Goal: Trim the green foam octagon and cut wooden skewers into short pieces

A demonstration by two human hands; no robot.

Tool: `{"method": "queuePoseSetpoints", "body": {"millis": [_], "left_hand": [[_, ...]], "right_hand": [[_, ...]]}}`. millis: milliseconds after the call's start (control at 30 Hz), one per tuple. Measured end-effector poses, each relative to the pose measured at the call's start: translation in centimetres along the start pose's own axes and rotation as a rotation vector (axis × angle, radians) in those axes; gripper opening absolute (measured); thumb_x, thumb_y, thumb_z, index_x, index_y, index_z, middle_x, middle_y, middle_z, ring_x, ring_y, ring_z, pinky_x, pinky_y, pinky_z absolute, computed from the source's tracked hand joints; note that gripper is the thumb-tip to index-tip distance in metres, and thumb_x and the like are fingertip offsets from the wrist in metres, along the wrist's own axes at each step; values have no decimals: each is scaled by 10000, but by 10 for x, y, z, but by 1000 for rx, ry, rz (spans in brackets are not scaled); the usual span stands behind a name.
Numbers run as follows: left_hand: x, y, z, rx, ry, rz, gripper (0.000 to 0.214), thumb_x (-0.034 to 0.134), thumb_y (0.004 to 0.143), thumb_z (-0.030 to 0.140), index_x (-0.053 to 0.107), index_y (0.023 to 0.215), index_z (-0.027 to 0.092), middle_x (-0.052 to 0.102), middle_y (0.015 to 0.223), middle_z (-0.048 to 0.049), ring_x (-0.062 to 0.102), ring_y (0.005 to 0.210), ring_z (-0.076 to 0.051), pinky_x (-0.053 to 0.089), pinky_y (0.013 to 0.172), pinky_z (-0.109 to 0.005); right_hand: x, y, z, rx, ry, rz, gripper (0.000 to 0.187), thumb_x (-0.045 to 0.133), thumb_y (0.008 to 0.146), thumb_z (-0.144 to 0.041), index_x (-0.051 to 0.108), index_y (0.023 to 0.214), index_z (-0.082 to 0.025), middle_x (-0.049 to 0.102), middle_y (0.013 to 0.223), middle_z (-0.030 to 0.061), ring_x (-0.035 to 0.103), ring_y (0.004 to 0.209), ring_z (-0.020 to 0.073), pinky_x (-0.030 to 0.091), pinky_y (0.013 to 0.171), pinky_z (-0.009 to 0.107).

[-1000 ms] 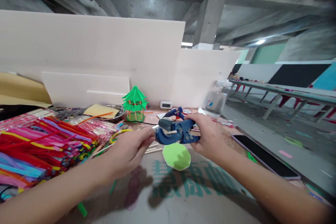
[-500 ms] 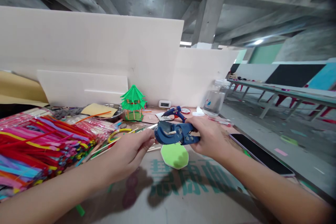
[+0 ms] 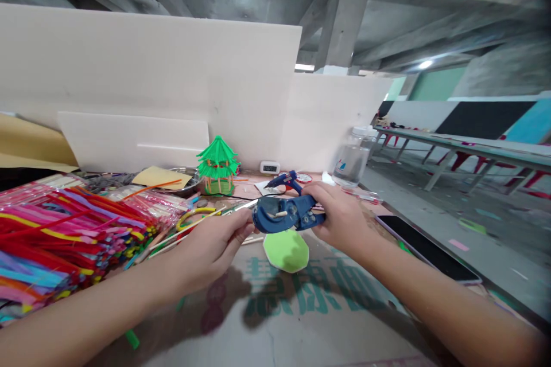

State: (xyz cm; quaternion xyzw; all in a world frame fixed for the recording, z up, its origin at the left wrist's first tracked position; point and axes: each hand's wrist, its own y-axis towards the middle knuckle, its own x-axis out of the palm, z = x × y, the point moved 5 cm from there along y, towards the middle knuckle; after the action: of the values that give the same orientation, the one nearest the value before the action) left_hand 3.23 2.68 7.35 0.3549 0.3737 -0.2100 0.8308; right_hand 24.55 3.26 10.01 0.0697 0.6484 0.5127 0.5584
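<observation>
My right hand (image 3: 342,215) is closed round the handles of a blue cutter tool (image 3: 282,213), held above the table. A thin pale stick (image 3: 280,214) sits in the cutter's round jaw. My left hand (image 3: 210,246) is pinched just left of the jaw, holding the stick's other end, which is mostly hidden by the fingers. Below the tool a green octagonal piece (image 3: 286,250) lies flat on the brown table (image 3: 301,321).
A big pile of coloured pipe cleaners (image 3: 64,235) fills the left. A small green pavilion model (image 3: 217,166), a blue glue gun (image 3: 286,181), a clear jar (image 3: 353,159) and a small clock (image 3: 270,168) stand at the back before white boards. A phone (image 3: 426,248) lies right.
The cutter's jaws have closed further on the stick. Both hands have stayed nearly in place while the view shifted slightly.
</observation>
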Motion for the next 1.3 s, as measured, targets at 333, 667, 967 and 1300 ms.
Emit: {"method": "queuePoseSetpoints", "body": {"millis": [333, 667, 967, 1300], "left_hand": [[6, -2, 12, -16, -88, -47, 213, 325, 989, 302, 517, 981, 210, 597, 877, -8, 524, 748, -149, 410, 681, -247], [14, 1, 0, -89, -59, -28, 235, 298, 983, 306, 502, 924, 206, 583, 804, -13, 523, 700, -164, 407, 650, -269], [8, 4, -10, -84, -30, 24, 245, 308, 987, 341, 494, 909, 202, 587, 828, -19, 527, 722, -167, 400, 654, -268], [-17, 11, -16, -150, 68, 32, 322, 309, 982, 394, 551, 914, 193, 609, 807, -18, 559, 724, -174, 407, 651, -259]], "right_hand": [[2, -2, 11, 55, 50, -36, 194, 543, 669, -156, 605, 849, -194, 684, 771, 45, 633, 681, 201, 444, 619, 286], [10, -5, 13, 52, -77, -118, 229, 532, 661, -127, 614, 861, -199, 699, 803, 47, 635, 729, 203, 432, 636, 272], [17, -6, 18, 113, -8, -141, 162, 557, 687, -162, 610, 835, -202, 692, 793, 59, 631, 723, 230, 434, 619, 300], [25, -4, 66, 560, 264, -12, 363, 488, 874, -503, 631, 929, -174, 695, 826, 62, 639, 762, 222, 469, 664, 303]]}}
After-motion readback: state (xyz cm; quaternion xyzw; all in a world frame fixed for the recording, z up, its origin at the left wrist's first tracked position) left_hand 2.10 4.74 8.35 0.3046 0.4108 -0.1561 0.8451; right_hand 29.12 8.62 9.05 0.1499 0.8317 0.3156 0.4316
